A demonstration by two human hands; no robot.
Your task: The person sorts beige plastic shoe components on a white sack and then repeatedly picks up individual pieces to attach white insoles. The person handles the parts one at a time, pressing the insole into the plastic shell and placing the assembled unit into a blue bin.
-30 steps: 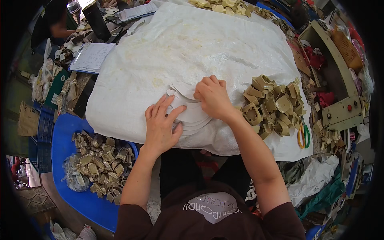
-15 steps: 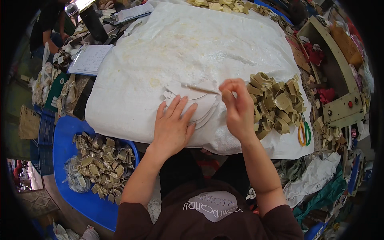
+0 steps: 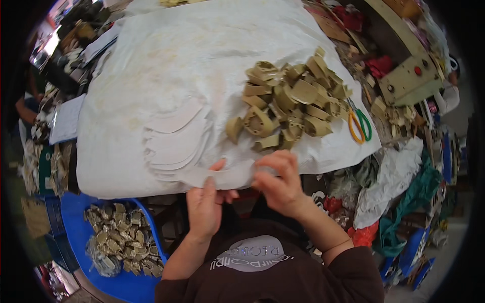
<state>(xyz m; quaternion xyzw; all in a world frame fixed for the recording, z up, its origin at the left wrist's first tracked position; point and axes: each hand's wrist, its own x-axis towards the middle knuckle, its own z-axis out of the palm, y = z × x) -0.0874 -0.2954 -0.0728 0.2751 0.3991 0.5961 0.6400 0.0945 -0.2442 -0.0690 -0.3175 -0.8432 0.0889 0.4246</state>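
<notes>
A curved off-white strip (image 3: 230, 178) is stretched between my hands over the near edge of the white-covered table (image 3: 151, 70). My left hand (image 3: 204, 207) grips its left part, thumb on top and fingers beneath. At the strip's right end, my right hand (image 3: 281, 183) has its fingers bent in a pinch. Left of the hands lies a loose stack of similar curved white pieces (image 3: 177, 141), fanned out on the cover. Just beyond my right hand is a heap of olive-tan curved moulded parts (image 3: 303, 96).
Scissors (image 3: 359, 123) with orange and green handles lie at the table's right edge. A blue basin (image 3: 129, 287) at lower left holds several tan parts and a clear plastic bag (image 3: 105, 262). A clipboard with paper (image 3: 66, 118) sits at far left, a metal machine housing (image 3: 411, 83) at right.
A strip has come off the stack and is now held between both hands, close to my body. My left hand has left the stack. The view has shifted to the right.
</notes>
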